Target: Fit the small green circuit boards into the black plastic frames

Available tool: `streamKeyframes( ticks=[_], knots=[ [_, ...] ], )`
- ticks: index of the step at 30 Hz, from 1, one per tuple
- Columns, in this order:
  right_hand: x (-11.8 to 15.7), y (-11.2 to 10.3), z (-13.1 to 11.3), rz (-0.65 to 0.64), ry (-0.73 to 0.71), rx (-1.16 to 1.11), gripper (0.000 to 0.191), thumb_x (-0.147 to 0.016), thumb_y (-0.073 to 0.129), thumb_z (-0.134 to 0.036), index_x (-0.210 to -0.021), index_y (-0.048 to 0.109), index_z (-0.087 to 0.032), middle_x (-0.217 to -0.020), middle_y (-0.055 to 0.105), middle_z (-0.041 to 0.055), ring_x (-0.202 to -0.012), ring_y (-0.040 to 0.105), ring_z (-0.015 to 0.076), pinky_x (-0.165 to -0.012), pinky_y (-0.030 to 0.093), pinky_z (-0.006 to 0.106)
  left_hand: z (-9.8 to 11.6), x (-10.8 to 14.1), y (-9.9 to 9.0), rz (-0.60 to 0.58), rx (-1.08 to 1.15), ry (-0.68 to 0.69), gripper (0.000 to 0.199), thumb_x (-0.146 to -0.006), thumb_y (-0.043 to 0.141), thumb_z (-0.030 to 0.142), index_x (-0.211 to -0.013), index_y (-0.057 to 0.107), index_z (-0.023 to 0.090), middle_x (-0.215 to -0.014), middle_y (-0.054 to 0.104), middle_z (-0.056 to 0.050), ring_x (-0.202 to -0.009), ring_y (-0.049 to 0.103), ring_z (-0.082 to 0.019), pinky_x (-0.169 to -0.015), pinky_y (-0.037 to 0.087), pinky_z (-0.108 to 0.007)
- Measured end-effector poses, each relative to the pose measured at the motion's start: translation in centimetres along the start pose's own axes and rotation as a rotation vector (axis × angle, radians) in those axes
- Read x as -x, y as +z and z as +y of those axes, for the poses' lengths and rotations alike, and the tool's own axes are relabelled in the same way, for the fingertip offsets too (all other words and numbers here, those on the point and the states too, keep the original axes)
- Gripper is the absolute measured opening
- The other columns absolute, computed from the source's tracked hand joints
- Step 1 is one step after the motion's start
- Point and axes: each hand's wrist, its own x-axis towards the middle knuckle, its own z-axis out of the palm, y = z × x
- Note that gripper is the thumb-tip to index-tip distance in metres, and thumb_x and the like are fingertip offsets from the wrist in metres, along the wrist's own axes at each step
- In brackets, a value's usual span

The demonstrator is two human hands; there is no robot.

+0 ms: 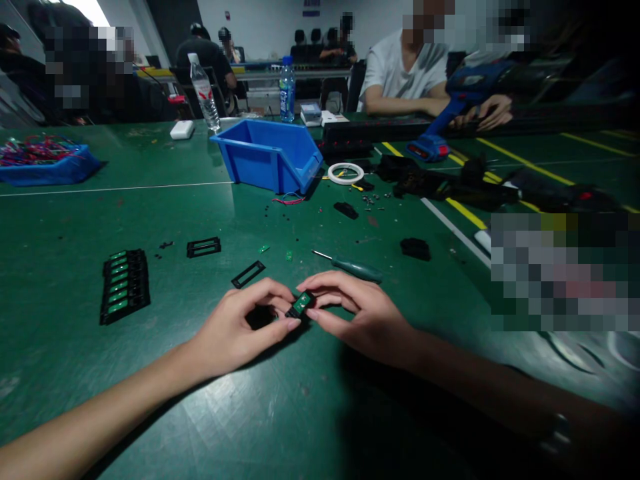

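Between my two hands, just above the green tabletop, is a small black plastic housing with a green circuit board (301,304) on its face. My left hand (245,320) pinches its left end with thumb and fingers. Its right side is gripped by the fingertips and thumb of my right hand (363,313). Just beyond my right hand lies a screwdriver (353,268) with a dark green handle. A black rectangular frame (249,274) lies past my left hand, and near it are two small green boards (289,255). Further left rests a row of assembled black housings with green boards (124,287).
A blue bin (273,157) stands mid-table, with a white ring (346,174) and loose screws beside it. A blue cordless drill (445,120) stands at right near black parts. Bottles (287,90) stand behind. A blue tray of wires (45,160) sits left. A person sits opposite.
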Motion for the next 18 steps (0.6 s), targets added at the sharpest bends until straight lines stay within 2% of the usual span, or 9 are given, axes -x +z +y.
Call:
streamKeyframes(
  ticks=[8,13,16,18],
  knots=[
    [0.17,-0.23,0.03,-0.070,0.001,-0.008,0.036,-0.088,0.068,-0.015,-0.123,0.061,-0.020,-0.117,0.073,0.0075,-0.103,0.075,0.0183,-0.092,0.063,0.032,-0.45,0.37,0.16,-0.067,-0.102,0.084,0.050,-0.090,0.073,0.025,-0.136,0.051,0.024,-0.086,0.071,0.002,-0.075,0.066,-0.010,-0.073,0.051,-0.022],
    [0.56,-0.61,0.32,-0.166,-0.061,0.006,0.049,-0.092,0.062,-0.013,-0.140,0.051,-0.021,-0.131,0.067,0.0112,-0.114,0.071,0.0198,-0.098,0.060,0.036,-0.57,0.55,0.28,-0.075,-0.206,0.170,0.045,-0.091,0.073,0.026,-0.133,0.057,0.023,-0.100,0.073,-0.003,-0.080,0.067,-0.013,-0.072,0.051,-0.023],
    [0.54,-0.88,0.16,-0.217,-0.122,0.061,0.059,-0.091,0.063,-0.013,-0.146,0.043,-0.020,-0.138,0.063,0.0130,-0.121,0.067,0.0213,-0.102,0.058,0.039,-0.43,0.53,0.23,-0.054,-0.219,0.174,0.043,-0.091,0.072,0.025,-0.132,0.057,0.022,-0.096,0.071,-0.002,-0.078,0.066,-0.012,-0.072,0.051,-0.023],
    [0.34,-0.94,-0.09,-0.226,-0.160,0.163,0.062,-0.088,0.068,-0.016,-0.146,0.044,-0.018,-0.139,0.061,0.0134,-0.124,0.064,0.0230,-0.106,0.054,0.040,-0.29,0.50,0.18,-0.019,-0.219,0.174,0.043,-0.091,0.072,0.024,-0.131,0.056,0.022,-0.092,0.069,0.000,-0.076,0.065,-0.010,-0.071,0.051,-0.021]
  ],
)
